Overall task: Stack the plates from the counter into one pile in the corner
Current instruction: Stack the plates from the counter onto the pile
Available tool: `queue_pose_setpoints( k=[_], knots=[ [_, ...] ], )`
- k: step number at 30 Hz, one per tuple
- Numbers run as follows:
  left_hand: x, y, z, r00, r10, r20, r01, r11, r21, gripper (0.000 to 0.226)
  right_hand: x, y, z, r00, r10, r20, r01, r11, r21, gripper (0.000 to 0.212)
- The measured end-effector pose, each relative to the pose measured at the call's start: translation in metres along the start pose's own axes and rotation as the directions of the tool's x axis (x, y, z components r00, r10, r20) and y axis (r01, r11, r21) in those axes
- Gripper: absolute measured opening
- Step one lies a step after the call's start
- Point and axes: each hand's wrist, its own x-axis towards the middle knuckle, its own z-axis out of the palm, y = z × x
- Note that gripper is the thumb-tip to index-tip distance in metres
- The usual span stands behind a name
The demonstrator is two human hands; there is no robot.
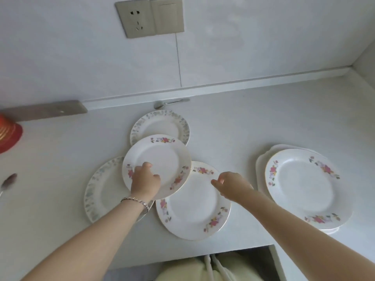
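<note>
Several plates lie on the white counter (253, 110). My left hand (144, 180) grips the near rim of a pink-flowered plate (162, 157), which overlaps three others: a grey-leaf plate (162, 123) behind it, a grey-leaf plate (101, 189) to its left and a pink-flowered plate (192, 207) in front. My right hand (231, 185) hovers over that front plate's right rim, fingers curled, holding nothing. At the right, a pink-flowered plate (304, 185) tops a small pile (261, 159) of white plates. The wall corner (352, 66) is at the far right.
A metal spoon (169, 103) lies by the back wall. Another spoon (9, 182) and a red object (9, 134) sit at the left edge. A wall socket (135, 19) is above. The counter's front edge (203, 252) runs below the plates.
</note>
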Motion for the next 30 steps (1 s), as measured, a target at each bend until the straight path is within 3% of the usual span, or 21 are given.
queue_pose_setpoints(
  k=[3,5,6,8,9,10,13,17,22,27,30],
  knots=[
    [0.011,-0.035,-0.017,0.965,-0.242,-0.095,0.241,0.97,-0.023,0.053,0.009,-0.017,0.011,1.0,-0.011,0.017,0.011,0.999,-0.037,0.036],
    [0.018,-0.052,-0.022,0.906,-0.423,-0.033,0.406,0.886,-0.222,0.05,0.012,-0.022,0.018,1.0,-0.008,0.022,0.009,0.999,-0.044,0.036],
    [0.022,-0.058,-0.023,0.875,-0.48,0.056,0.463,0.799,-0.383,0.044,0.013,-0.023,0.019,1.0,-0.006,0.027,0.007,0.999,-0.045,0.036],
    [0.028,-0.067,-0.023,0.836,-0.463,0.296,0.526,0.521,-0.672,0.027,0.013,-0.021,0.021,0.999,0.011,0.049,-0.009,0.999,-0.035,0.035],
    [0.029,-0.07,-0.021,0.823,-0.438,0.363,0.543,0.416,-0.729,0.022,0.012,-0.018,0.021,0.998,0.024,0.059,-0.022,0.999,-0.028,0.033],
    [0.032,-0.072,-0.018,0.825,-0.418,0.379,0.54,0.389,-0.747,0.021,0.011,-0.015,0.021,0.997,0.036,0.063,-0.035,0.999,-0.025,0.032],
    [0.034,-0.074,-0.007,0.871,-0.393,0.296,0.46,0.436,-0.774,0.025,0.007,-0.001,0.017,0.997,0.056,0.048,-0.056,0.998,-0.012,0.03],
    [0.023,-0.063,-0.004,0.916,-0.348,0.197,0.348,0.449,-0.823,0.01,0.002,0.026,0.008,0.997,0.071,0.001,-0.071,0.995,0.066,0.024],
    [-0.001,-0.009,-0.008,0.98,-0.107,0.167,0.198,0.5,-0.843,0.022,-0.02,0.07,-0.006,0.984,0.145,-0.106,-0.136,0.986,0.091,0.027],
    [-0.03,0.074,0.016,0.96,0.137,0.245,0.144,0.51,-0.848,0.024,-0.053,0.131,-0.024,0.927,0.312,-0.209,-0.267,0.939,0.218,0.026],
    [-0.053,0.115,0.049,0.924,0.205,0.322,0.158,0.564,-0.811,0.025,-0.077,0.171,-0.033,0.879,0.411,-0.242,-0.34,0.895,0.288,0.026]
  ],
)
